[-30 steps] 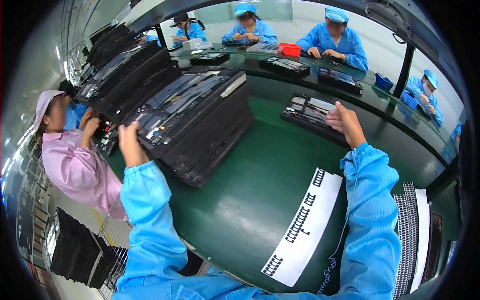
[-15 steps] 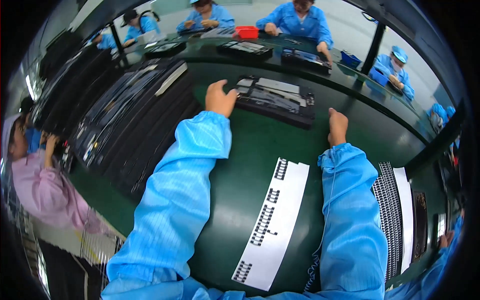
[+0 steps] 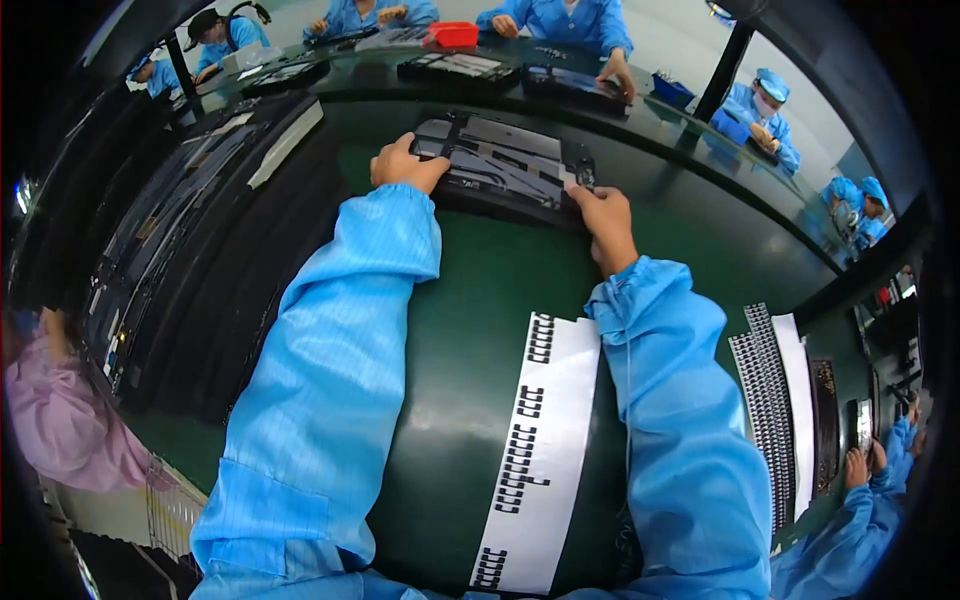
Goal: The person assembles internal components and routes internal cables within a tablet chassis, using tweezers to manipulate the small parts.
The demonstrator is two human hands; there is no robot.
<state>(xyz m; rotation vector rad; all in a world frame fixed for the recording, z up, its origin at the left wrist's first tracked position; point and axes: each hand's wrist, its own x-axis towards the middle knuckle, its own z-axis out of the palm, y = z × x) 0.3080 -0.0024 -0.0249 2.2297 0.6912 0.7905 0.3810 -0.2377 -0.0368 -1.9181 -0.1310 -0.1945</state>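
Observation:
A black tray point(image 3: 500, 204) bearing flat grey and black panels point(image 3: 505, 140) lies across the far side of the green table. My left hand point(image 3: 408, 168) is closed on its left end, thumb along the near edge and fingers around the side. My right hand point(image 3: 605, 222) grips the near right corner, the thumb on top; its other fingers are partly hidden. Between my forearms, closer to me, a long white strip point(image 3: 560, 450) carries rows of small black pieces point(image 3: 518, 450) along its left edge.
Several long black trays point(image 3: 190, 250) with parts are stacked at the left. On the right lie a sheet dotted with small black pieces point(image 3: 768, 420), a white strip point(image 3: 796, 420) and a dark strip point(image 3: 824, 420). Beyond a raised ledge, co-workers sit near more trays point(image 3: 460, 68) and a red bin point(image 3: 453, 35).
My right hand has moved left from beside the tray onto its near right corner. My left hand has closed on the left end. The whole view has shifted somewhat.

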